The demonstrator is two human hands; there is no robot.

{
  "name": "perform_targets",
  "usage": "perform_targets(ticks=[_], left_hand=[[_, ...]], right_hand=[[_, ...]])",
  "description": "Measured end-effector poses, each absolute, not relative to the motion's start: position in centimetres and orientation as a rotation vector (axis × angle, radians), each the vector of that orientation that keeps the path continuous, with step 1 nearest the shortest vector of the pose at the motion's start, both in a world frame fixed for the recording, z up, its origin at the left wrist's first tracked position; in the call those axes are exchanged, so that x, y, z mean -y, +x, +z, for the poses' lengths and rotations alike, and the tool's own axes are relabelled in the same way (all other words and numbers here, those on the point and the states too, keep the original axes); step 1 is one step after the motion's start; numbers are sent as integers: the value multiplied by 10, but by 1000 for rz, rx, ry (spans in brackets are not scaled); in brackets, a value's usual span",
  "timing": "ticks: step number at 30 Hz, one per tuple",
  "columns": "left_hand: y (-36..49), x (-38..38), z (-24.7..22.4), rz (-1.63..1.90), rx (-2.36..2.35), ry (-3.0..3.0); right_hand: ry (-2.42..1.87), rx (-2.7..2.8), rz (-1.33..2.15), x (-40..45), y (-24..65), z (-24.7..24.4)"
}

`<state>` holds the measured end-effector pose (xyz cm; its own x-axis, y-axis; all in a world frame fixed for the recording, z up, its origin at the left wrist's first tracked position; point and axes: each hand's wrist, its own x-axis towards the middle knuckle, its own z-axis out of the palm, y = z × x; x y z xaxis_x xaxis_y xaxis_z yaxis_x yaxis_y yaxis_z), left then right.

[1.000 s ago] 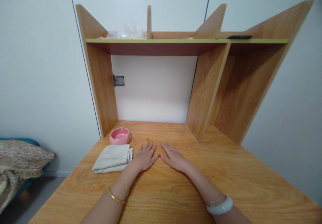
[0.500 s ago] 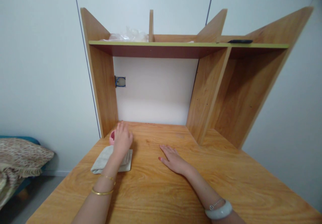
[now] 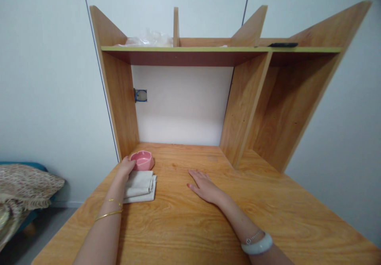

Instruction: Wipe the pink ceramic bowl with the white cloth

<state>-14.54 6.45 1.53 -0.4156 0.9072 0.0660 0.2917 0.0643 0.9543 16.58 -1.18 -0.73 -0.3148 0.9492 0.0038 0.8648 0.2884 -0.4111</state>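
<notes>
A pink faceted bowl (image 3: pixel 145 163) stands near the back left of the wooden desktop. At its left side is my left hand (image 3: pixel 126 167), its thumb against the rim and its other fingers bunched at the outer wall, partly hidden. Just in front of the bowl lies a folded light grey cloth (image 3: pixel 139 185), its left part covered by my left wrist. My right hand (image 3: pixel 205 186) rests palm down on the desktop, holding nothing, with its fingers spread and the thumb apart.
A wooden shelf unit (image 3: pixel 184 49) rises at the back, with clear plastic (image 3: pixel 150 39) and a flat black object (image 3: pixel 283 45) on top. A wall socket opening (image 3: pixel 141 95) shows behind it. At the far left is a patterned fringed blanket (image 3: pixel 28 181) on something blue.
My left hand has moved from over the bowl's right part to its left side, uncovering the bowl and more of the cloth. My right hand stays put. The view has shifted slightly.
</notes>
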Motion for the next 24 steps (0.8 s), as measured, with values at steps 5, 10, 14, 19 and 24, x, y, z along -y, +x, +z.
perform_targets(ticks=[5, 10, 14, 19, 24], left_hand=[[-142, -71, 14, 1496, -1601, 1018], [-142, -73, 19, 1702, -1553, 815], [-138, -67, 30, 1805, -1463, 794], [-118, -53, 48, 1903, -1120, 781], [-84, -41, 49, 1551, -761, 759]], right_hand=[[-1654, 2308, 482, 12, 166, -8], [-1651, 2298, 478, 13, 165, -7], [-1646, 2293, 461, 13, 165, -9], [-1645, 2290, 389, 13, 164, -14], [-1604, 2186, 180, 13, 158, -10]])
